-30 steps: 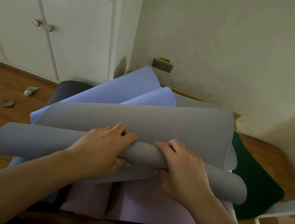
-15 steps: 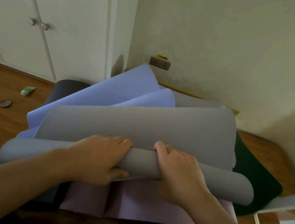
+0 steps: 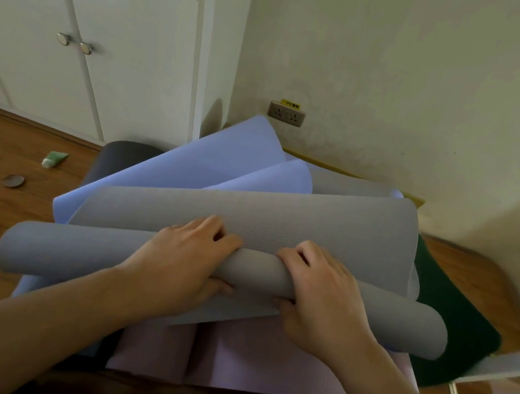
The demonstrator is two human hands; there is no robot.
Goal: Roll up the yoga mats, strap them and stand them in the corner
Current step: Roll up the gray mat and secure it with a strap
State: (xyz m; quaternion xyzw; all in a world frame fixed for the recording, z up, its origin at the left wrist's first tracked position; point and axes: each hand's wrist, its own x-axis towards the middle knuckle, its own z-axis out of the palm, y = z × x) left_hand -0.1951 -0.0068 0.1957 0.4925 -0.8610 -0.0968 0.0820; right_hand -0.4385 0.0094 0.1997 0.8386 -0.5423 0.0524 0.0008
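Two hands, left and right, clenched around the grey roll atop the mat pile, re-gripped further over than a second ago, rolling on, strapping not yet begun.

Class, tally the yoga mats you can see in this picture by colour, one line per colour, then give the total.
Grey mat, gripped by the left hand and right hand: 1
Lavender-blue mat: 1
Pink mat: 1
Dark green mat: 1
Dark grey rolled mat: 1
Total: 5
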